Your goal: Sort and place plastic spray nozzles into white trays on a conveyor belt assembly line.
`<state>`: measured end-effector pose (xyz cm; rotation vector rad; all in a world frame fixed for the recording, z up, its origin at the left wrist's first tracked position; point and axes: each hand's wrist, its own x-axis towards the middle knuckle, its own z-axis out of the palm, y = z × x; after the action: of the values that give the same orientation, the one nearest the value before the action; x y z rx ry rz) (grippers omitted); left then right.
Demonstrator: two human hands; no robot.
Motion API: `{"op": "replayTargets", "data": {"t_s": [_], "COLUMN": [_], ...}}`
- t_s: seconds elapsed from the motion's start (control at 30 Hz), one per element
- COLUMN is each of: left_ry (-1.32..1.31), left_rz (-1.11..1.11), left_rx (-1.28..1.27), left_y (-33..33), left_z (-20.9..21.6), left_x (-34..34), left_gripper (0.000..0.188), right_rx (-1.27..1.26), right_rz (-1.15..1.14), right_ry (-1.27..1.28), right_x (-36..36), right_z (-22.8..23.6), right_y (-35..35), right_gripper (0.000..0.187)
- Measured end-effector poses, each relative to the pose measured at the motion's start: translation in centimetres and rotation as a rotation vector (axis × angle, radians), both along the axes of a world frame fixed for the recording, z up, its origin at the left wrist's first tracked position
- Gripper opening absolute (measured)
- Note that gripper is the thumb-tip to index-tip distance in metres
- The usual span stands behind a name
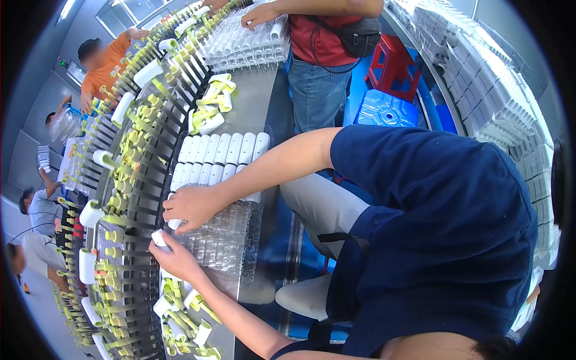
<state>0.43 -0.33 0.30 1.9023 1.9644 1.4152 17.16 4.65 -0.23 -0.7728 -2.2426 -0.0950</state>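
Observation:
My left hand (175,257) is closed round a small white plastic casing (160,239), its end sticking out past the thumb and fingers. Just above it, my right hand (193,208) curls over another white casing (174,223), which is partly hidden under the fingers. Both hands are at the side of a clear blister tray (225,240) with moulded pockets. Rows of white casings (223,147) fill its far part, beneath and beyond my right forearm; the pockets nearer my left forearm hold no casings.
A conveyor with dark slats (141,240) and yellow-green holders (114,264) runs along the left. Heaps of white and yellow-green parts (210,102) (183,318) lie on the metal bench. Beyond stand a co-worker in red (327,45), stacked clear trays (246,51) and a blue stool (387,109).

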Motion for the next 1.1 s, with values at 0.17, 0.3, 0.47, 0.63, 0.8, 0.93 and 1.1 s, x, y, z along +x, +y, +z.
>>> {"op": "replayTargets", "data": {"t_s": [0.17, 0.3, 0.47, 0.63, 0.8, 0.93, 1.1], "left_ry": [-0.005, -0.012, 0.012, -0.008, -0.009, 0.0, 0.004], "left_rz": [-0.001, 0.013, 0.004, 0.01, -0.021, -0.014, -0.008], "left_rx": [0.012, -0.03, 0.012, -0.023, 0.011, 0.016, 0.012], "left_y": [-0.2, -0.1, 0.2, -0.4, 0.5, 0.3, 0.4], "left_z": [0.2, 0.1, -0.2, 0.4, -0.5, -0.4, -0.5], "left_x": [0.2, 0.1, -0.1, 0.0, -0.1, -0.4, -0.5], "left_gripper": [0.04, 0.04, 0.04, 0.041, 0.045, 0.044, 0.044], "right_rx": [0.021, 0.006, 0.033, 0.009, -0.021, -0.023, -0.036], "right_rz": [0.019, 0.013, 0.02, 0.023, -0.014, -0.006, -0.018], "right_ry": [0.016, 0.008, 0.027, 0.016, 0.002, 0.011, -0.009], "right_x": [0.0, 0.0, 0.0, -0.3, 0.2, -0.1, -0.2], "right_z": [-0.1, -0.1, -0.3, -0.1, -0.2, -0.1, 0.1], "right_y": [0.1, 0.1, 0.2, 0.1, 0.0, 0.1, 0.0], "right_gripper": [0.04, 0.04, 0.04, 0.04, 0.04, 0.043, 0.043]}}
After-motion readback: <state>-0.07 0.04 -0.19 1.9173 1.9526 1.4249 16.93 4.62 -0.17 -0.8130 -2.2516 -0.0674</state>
